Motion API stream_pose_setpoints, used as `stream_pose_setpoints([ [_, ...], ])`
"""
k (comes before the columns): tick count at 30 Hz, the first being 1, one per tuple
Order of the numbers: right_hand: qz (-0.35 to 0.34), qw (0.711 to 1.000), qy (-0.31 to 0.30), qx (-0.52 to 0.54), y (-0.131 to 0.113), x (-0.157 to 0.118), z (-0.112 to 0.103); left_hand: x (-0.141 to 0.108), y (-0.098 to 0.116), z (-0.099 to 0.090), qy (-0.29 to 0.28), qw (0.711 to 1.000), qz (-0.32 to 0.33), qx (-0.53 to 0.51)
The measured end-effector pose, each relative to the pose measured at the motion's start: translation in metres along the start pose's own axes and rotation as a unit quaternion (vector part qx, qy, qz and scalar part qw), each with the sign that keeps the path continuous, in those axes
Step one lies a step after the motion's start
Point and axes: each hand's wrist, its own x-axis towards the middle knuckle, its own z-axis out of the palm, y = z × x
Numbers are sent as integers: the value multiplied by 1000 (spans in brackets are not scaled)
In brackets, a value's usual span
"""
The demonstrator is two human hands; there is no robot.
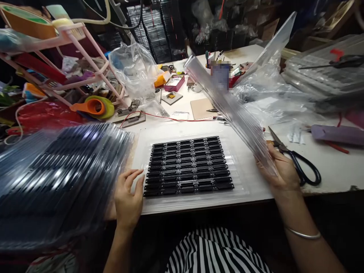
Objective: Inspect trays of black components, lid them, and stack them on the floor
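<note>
A clear plastic tray lies at the front of the white table, with rows of black connector-like parts in it. My left hand is at the tray's left edge, fingers apart, holding nothing. Raised and tilted on the right is a clear ribbed plastic sheet; my right hand grips its lower end. To the left of my left hand stands a tall stack of filled trays, its edges blurred.
Scissors with dark handles lie just right of my right hand. Behind are a pink rack, plastic bags, a beige square and a red wire. A purple object is at the right.
</note>
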Motion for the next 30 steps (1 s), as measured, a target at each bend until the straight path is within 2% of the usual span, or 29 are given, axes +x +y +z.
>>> stream_pose_setpoints([
  [3, -10, 999, -9, -35, 0, -1, 0, -4, 19, 1, 8, 993, 114, 30],
  [8, -1, 998, -14, -56, -2, -3, -1, -8, 42, 10, -73, 976, 206, 0],
  [11, -15, 997, -20, -72, -1, -3, -2, -10, 51, 20, -110, 966, 234, 1],
  [16, -19, 996, -19, -83, -2, -3, 0, -10, 60, 31, -140, 949, 280, 35],
  [22, 13, 998, 0, -59, -6, -6, 7, -6, 63, 33, -166, 935, 311, 44],
  [30, 46, 999, 6, -27, -11, -8, 12, -3, 60, 36, -178, 932, 315, 32],
])
